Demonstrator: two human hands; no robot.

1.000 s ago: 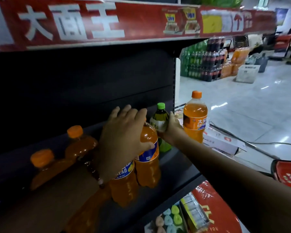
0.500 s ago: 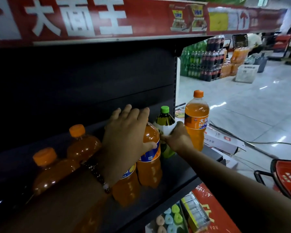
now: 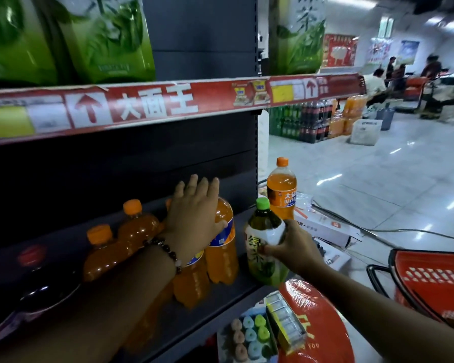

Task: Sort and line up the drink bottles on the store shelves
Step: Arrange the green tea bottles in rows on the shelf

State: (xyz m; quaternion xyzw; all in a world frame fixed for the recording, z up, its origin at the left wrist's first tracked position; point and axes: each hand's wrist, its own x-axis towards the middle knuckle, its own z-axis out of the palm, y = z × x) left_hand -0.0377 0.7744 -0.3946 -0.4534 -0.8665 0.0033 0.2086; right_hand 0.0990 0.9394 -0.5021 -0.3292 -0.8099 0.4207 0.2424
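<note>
My left hand rests flat on the top of an orange soda bottle on the dark shelf, fingers straight and thumb against its shoulder. More orange bottles stand behind my wrist, partly hidden by my arm. My right hand grips a green tea bottle with a green cap, upright at the shelf's front edge, just right of the orange bottle. Another orange bottle stands alone at the shelf's far right end. At the far left is a dark bottle with a red cap.
Large green tea packs fill the shelf above the red price strip. A red shopping basket is at the right. Boxes lie on the floor, and stacked drink packs and people stand far back.
My right hand has drawn the green tea bottle from beside the far orange bottle forward to the shelf's front edge. My left hand stays on the orange bottle. The view has tilted up.
</note>
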